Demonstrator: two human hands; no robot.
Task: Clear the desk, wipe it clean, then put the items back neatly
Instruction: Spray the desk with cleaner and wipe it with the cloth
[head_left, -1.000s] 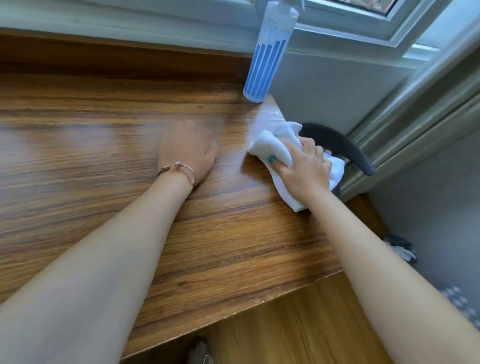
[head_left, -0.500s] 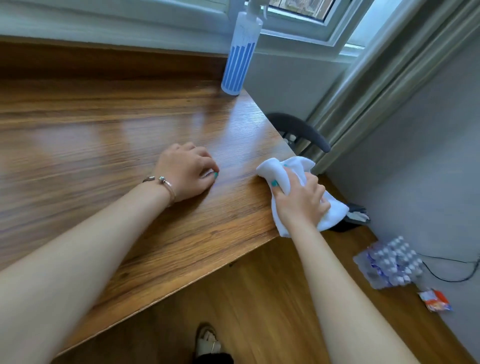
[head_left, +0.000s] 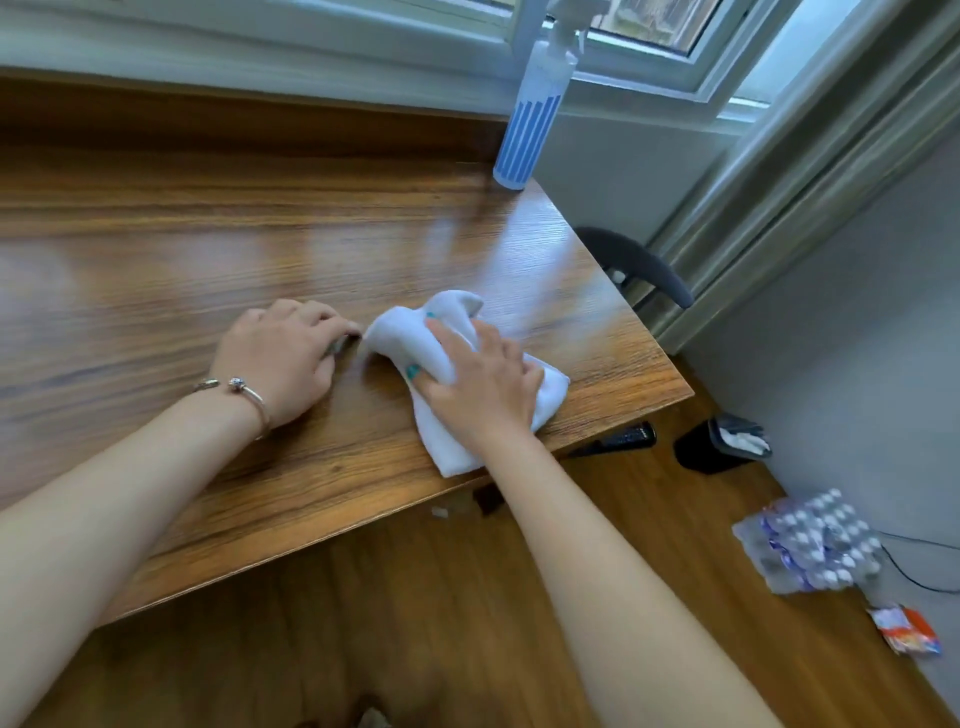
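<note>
The wooden desk (head_left: 208, 234) fills the left and centre of the head view, its top bare and glossy. My right hand (head_left: 483, 384) lies on a bunched white cloth (head_left: 400, 332) near the desk's front right corner, with thumb and fingers gripping its folds. My left hand (head_left: 280, 353), with a bracelet at the wrist, rests on the desk just left of the cloth, its fingers loosely curled and holding nothing. A blue-striped spray bottle (head_left: 524, 130) stands upright at the desk's back right corner.
A dark chair armrest (head_left: 639, 265) sits right of the desk beside the curtain. On the floor are a black bin (head_left: 722, 447), a wrapped pack of bottles (head_left: 815, 545), an orange packet (head_left: 906, 631) and a black object (head_left: 618, 439) under the desk edge.
My right hand has drawn the cloth from the desk's right edge leftwards, close to my left hand. My left hand stays resting on the desk.
</note>
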